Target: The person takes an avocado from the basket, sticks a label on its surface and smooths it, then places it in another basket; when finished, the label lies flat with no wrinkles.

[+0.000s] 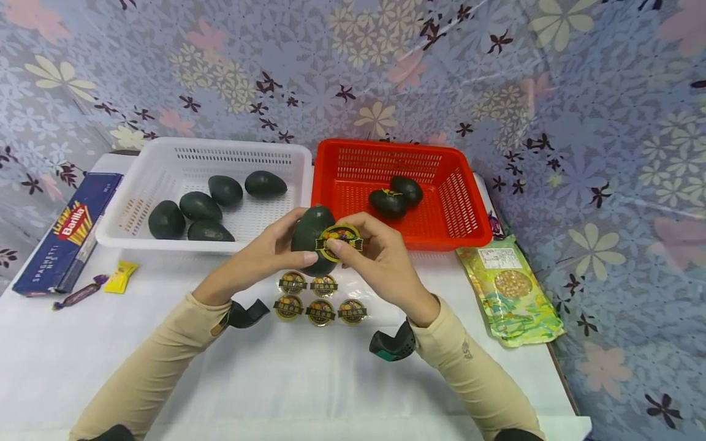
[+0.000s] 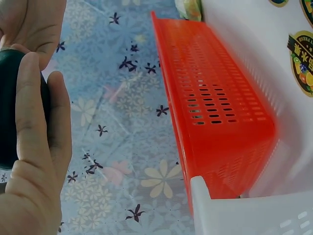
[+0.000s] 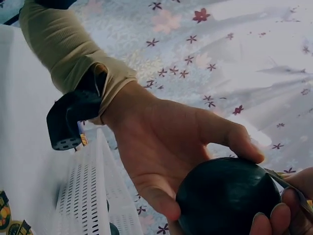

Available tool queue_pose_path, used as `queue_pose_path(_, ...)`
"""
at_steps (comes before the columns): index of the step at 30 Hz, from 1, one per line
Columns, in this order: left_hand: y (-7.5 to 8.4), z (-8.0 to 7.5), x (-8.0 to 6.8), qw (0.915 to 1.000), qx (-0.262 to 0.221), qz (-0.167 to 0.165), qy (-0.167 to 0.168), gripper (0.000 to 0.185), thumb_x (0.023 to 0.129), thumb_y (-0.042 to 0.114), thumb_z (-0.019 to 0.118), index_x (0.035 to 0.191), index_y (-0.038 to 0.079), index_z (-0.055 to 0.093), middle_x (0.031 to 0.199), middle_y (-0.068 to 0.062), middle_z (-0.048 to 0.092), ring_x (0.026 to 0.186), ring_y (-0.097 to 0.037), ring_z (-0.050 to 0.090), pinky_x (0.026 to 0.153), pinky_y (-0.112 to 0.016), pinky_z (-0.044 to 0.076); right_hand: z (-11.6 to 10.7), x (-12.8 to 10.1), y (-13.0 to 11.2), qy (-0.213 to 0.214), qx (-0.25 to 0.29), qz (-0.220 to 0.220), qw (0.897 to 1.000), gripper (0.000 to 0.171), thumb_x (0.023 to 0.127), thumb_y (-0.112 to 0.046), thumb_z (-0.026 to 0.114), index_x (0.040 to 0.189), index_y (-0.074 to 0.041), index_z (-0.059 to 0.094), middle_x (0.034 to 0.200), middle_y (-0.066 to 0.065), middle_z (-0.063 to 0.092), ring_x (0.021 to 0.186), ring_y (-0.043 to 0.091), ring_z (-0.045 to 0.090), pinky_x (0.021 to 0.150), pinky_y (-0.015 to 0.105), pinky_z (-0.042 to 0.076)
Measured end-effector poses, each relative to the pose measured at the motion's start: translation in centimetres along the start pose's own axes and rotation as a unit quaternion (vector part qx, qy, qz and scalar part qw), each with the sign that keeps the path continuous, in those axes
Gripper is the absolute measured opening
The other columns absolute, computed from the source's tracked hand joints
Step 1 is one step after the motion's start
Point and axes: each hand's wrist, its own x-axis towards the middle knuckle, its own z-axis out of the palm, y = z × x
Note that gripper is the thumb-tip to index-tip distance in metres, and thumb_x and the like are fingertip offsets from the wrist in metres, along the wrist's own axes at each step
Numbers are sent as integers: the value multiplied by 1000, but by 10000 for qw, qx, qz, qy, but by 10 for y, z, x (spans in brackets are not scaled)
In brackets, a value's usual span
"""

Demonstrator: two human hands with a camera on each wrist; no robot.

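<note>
In the head view my left hand (image 1: 276, 246) grips a dark green avocado (image 1: 310, 228), thumb on the near side and fingers around the far side. My right hand (image 1: 386, 260) pinches a round black-and-gold fruit sticker (image 1: 343, 241) between thumb and fingers, over the avocado's right side. Whether the sticker touches the skin all over I cannot tell. Below the hands lies a clear sheet with several more such stickers (image 1: 320, 312). The right wrist view shows the avocado (image 3: 227, 196) in the left hand, with right fingertips (image 3: 279, 219) against it.
Behind the left hand a white basket (image 1: 204, 245) holds several avocados. Two avocados, one with a sticker (image 1: 391, 192), lie in a red basket (image 1: 399, 240). A spaghetti box (image 1: 68, 233) and wrapped candies (image 1: 120, 277) lie left; a green-yellow food bag (image 1: 510, 291) lies right.
</note>
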Motion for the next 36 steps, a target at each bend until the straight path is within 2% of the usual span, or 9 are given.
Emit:
queue_pose_path(6,4,2,-3,10000,-65,18,-16,61,94,16,67,147,11,36,137,-13,50,117,-22,59,98,-30,56,3,-2,-3,117,-183,-107,9997,24,91,4,67,115,1,62,97,21,70,74,21,63,66,30,59)
queue_pose_path(14,7,4,-5,9998,-130,160,-70,64,94,17,69,147,10,35,139,-15,49,120,-22,58,98,-31,56,5,-4,-6,242,-331,-228,9989,24,89,2,70,113,1,63,98,19,72,83,16,66,68,30,60)
queue_pose_path(19,9,6,-6,9998,-6,209,-53,64,94,16,69,147,9,34,139,-17,50,120,-24,58,98,-31,56,6,-4,-6,349,-460,-256,9980,27,86,0,74,111,-2,64,94,15,72,83,18,65,71,29,60)
queue_pose_path(23,10,8,-6,9995,155,264,-17,65,94,16,69,148,9,33,140,-17,50,121,-26,57,96,-31,57,7,-3,-6,360,-369,-337,9981,27,85,0,75,110,-1,63,95,15,70,83,18,66,72,29,61)
queue_pose_path(31,9,13,-1,9982,380,458,48,68,96,31,69,147,7,33,138,-16,49,119,-26,57,97,-28,56,5,-1,-6,418,-512,-369,9971,31,82,-1,79,107,-5,62,82,11,68,67,16,58,57,26,54)
queue_pose_path(36,12,16,-2,9978,330,581,13,69,94,34,71,145,6,34,133,-16,49,112,-28,59,94,-30,57,6,-2,-9,226,-474,-203,9984,30,82,-2,79,104,-6,59,75,8,64,65,16,54,56,23,47)
